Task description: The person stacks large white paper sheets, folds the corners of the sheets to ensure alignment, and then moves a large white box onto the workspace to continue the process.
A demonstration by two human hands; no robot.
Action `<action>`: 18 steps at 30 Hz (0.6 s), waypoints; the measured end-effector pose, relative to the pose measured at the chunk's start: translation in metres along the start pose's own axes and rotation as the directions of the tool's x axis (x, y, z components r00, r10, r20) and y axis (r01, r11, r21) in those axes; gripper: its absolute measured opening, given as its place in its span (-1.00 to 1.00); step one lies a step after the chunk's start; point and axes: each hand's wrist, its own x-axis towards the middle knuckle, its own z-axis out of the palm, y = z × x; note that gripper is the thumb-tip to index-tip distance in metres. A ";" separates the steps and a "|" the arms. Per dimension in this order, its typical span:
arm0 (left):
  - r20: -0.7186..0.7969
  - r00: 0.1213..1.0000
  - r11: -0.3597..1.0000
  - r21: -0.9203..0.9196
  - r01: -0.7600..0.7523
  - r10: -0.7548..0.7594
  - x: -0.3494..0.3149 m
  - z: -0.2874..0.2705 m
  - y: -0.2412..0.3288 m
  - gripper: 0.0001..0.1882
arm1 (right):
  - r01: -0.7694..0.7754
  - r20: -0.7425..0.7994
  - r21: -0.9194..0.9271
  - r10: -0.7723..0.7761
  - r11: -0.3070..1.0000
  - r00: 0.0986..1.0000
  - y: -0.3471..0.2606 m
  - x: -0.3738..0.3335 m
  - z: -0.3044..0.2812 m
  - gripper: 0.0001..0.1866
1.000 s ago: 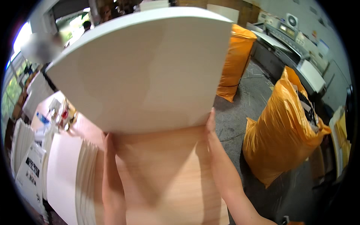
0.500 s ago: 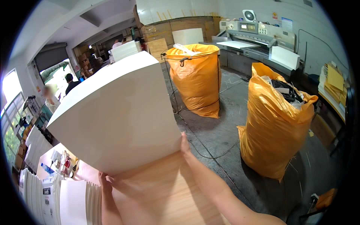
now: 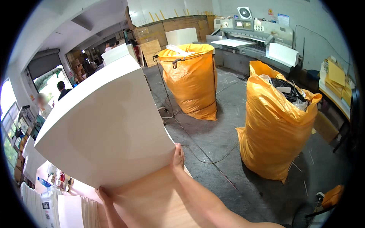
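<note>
A thick stack of large white paper sheets [image 3: 102, 129] rises in front of me, its broad face toward me and its top edge bowed. My left hand [image 3: 102, 194] is closed on the lower left corner, its fingers partly hidden behind the sheets. At the lower right corner my right hand [image 3: 178, 156] grips the side edge, thumb upward. Beneath the stack and between my forearms lies a pale wooden tabletop [image 3: 156, 201]. Whether the stack's lower edge rests on the wood or hangs just above it, I cannot tell.
Two orange sacks [image 3: 190, 87] [image 3: 273, 129] stand on the grey floor to the right. Behind them is a large paper-cutting machine [image 3: 254, 36]. White paper piles [image 3: 70, 211] and small items, including a blue bottle [image 3: 43, 181], are at left. Two people [image 3: 62, 90] [image 3: 43, 106] are farther back.
The paper stack and both my hands have shifted left and slightly down in view. The background has also slid left a little. Both hands keep their hold.
</note>
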 end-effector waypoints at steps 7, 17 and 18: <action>-0.045 0.999 0.999 -0.028 -0.022 0.021 -0.055 0.017 -0.012 -0.64 | -0.032 -0.058 0.033 0.034 0.999 0.998 0.022 0.043 -0.014 -0.32; -0.030 1.000 0.984 -0.177 -0.005 -0.001 -0.129 -0.010 0.033 -0.65 | -0.065 0.091 0.268 0.042 0.961 0.995 0.036 -0.019 -0.075 -0.34; -0.079 0.996 0.988 -0.151 0.035 -0.047 -0.129 -0.028 0.023 -0.64 | -0.054 0.136 0.318 0.011 0.946 0.991 0.039 -0.031 -0.084 -0.35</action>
